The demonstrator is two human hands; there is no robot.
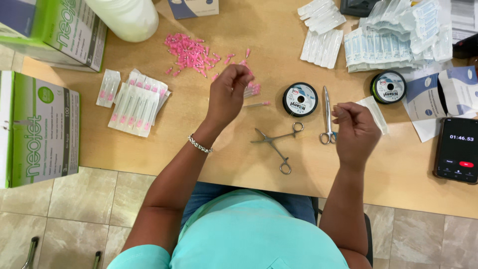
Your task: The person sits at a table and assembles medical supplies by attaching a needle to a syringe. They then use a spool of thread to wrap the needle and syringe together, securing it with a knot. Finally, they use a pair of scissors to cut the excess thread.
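Head view: your left hand [227, 92] pinches over the pink needles [191, 54], right hand [354, 130] pinches something fine; threading needs alignment.

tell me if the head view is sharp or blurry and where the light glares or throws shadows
Head view: mostly sharp, table evenly lit; left hand and right hand slightly soft, casting faint shadows; mild glare on the white bottle and phone screen.

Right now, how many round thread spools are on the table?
2. One spool lies between the hands, beside the upright scissors. The other spool sits further right, below the stacked clear packets. More could be hidden under that pile.
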